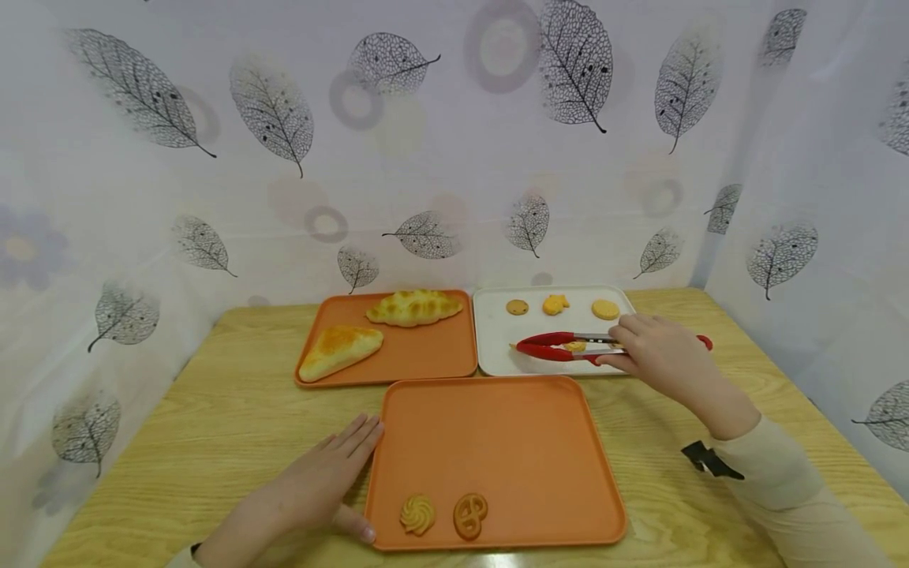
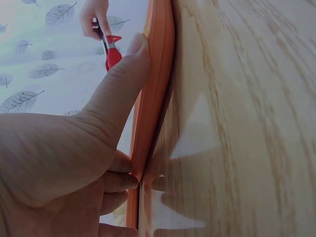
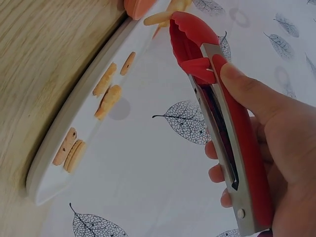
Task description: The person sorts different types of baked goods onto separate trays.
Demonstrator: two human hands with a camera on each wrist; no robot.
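My right hand [image 1: 663, 355] grips red-tipped metal tongs [image 1: 554, 347] over the white tray [image 1: 490, 359]. At the tips of the tongs is a thin, light-brown cookie [image 3: 157, 19], seen edge-on in the right wrist view. My left hand [image 1: 316, 477] lies along the left side of the large orange tray [image 1: 511, 457]. Its fingers are straight and its fingertips touch the rim; the thumb presses near the front corner. On that tray's front left part lie a swirl cookie [image 1: 417, 514] and a pretzel-shaped cookie [image 1: 469, 516].
Several cookies lie on the white tray, among them a fish-shaped cookie [image 1: 555, 304] and an oval cookie [image 1: 605, 309]. The back-left orange tray [image 1: 433, 359] carries a triangular bread [image 1: 339, 353] and a long bread roll [image 1: 414, 308]. A leaf-patterned curtain [image 1: 454, 158] surrounds the wooden table [image 1: 234, 418].
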